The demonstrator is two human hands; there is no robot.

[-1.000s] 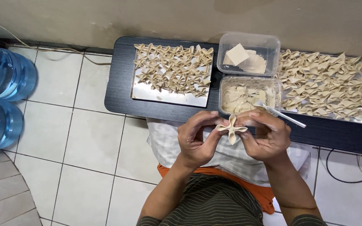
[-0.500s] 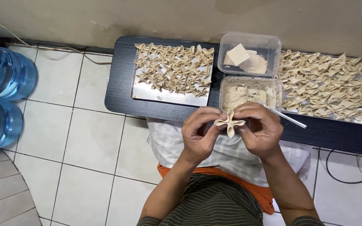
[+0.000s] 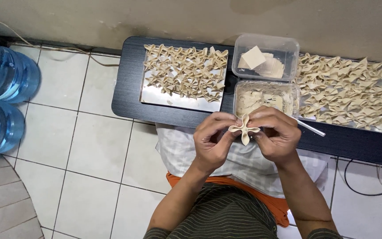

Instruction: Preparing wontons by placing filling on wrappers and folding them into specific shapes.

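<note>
— Hands first: what are they doing?

— Both pinch one dumpling (image 3: 244,129), a small pale piece folded into a four-lobed cross. The left hand (image 3: 213,141) grips its left lobe between thumb and fingertips, and the right hand (image 3: 276,132) grips the right lobe the same way. Neither hand is slack; the fingers are curled in tight around the dough.

— Where is the dumpling, exactly?

— Held in the air between the two hands, above a checked cloth (image 3: 177,148) on the person's lap and just in front of the near edge of the table (image 3: 127,93), which is low and dark.

— What stands on the table?

— At the left, a shiny tray (image 3: 173,98) with rows of folded dumplings (image 3: 184,75) filling its far part, the near strip bare. At the right, a second tray (image 3: 379,129) almost covered with more folded pieces (image 3: 345,90). Between them, two clear tubs: the far tub (image 3: 266,55) holds a stack of square wrappers (image 3: 261,62), the near tub (image 3: 264,95) holds a pale filling. A thin metal handle (image 3: 310,128) sticks out past the right hand from the near tub's side.

— Anything on the floor?

— White tiles, with two blue water bottles (image 3: 1,102) lying at the left edge, well apart from the hands. A dark cable (image 3: 368,188) loops on the tiles at the right.
</note>
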